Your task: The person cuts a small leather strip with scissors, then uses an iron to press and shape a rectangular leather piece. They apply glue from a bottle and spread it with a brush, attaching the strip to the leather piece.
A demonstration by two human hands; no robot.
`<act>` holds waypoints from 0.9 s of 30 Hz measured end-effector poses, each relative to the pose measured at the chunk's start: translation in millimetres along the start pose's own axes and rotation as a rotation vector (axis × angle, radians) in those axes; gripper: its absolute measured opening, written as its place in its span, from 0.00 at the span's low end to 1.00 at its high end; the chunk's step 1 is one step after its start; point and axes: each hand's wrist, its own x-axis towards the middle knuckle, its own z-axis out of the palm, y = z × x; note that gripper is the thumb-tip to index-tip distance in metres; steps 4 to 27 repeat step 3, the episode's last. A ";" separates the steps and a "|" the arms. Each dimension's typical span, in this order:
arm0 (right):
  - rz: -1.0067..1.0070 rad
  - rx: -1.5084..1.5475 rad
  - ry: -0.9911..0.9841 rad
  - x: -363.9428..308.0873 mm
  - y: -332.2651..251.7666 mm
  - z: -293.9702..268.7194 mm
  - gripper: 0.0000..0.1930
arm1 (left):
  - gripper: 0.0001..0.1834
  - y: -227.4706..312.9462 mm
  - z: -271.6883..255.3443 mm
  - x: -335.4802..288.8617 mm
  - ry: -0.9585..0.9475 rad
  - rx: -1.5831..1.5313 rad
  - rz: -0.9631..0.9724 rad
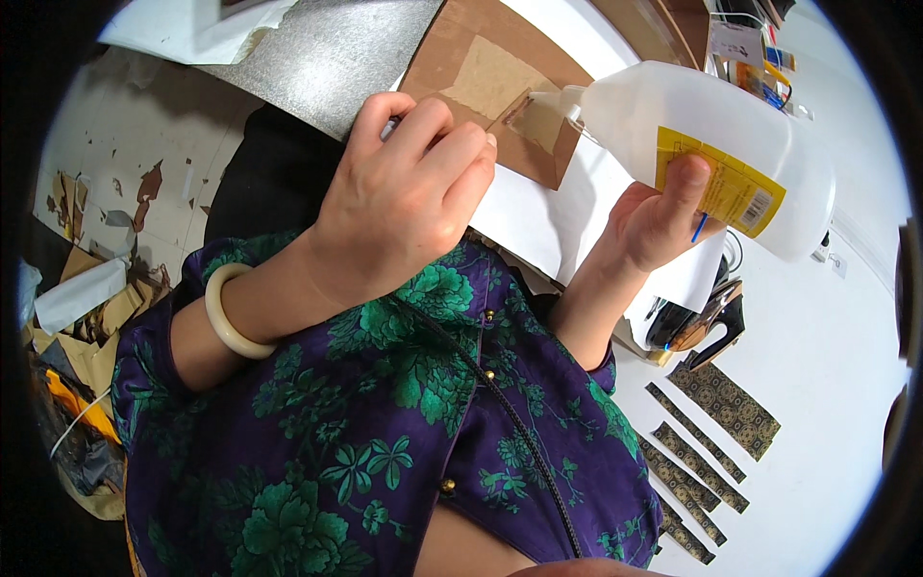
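My right hand (663,216) grips a translucent plastic squeeze bottle (625,115) with a yellow label, thumb across the label. The bottle is tipped on its side, its narrow nozzle pointing left over a brown sheet (437,62). That sheet, leather or board, has a paler tan patch (500,72) in its middle. Beside the sheet's near left edge, my left hand (409,183) is closed, fingers curled. A bit of something pale shows between its fingers, too hidden to name. A short blue stick (700,228) shows by my right fingers.
Under the brown sheet lies white paper (524,216), next to a grey speckled surface (288,82). Dark patterned strips (692,466) lie at the lower right, near a black-handled tool (721,332). Scraps and cardboard (91,337) are heaped at left. Brown box-like pieces (663,29) stand at the back.
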 end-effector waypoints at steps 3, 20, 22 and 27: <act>-0.054 -0.043 -0.032 1.3 2.5 -3.0 0.37 | 0.17 0.2 0.0 0.2 -0.010 0.000 0.001; -0.054 -0.043 -0.032 1.3 2.5 -3.0 0.37 | 0.17 0.2 0.0 0.2 -0.010 0.000 0.001; -0.054 -0.043 -0.032 1.3 2.5 -3.0 0.37 | 0.17 0.2 0.0 0.2 -0.010 0.000 0.001; -0.054 -0.043 -0.032 1.3 2.5 -3.0 0.37 | 0.17 0.2 0.0 0.2 -0.010 0.000 0.001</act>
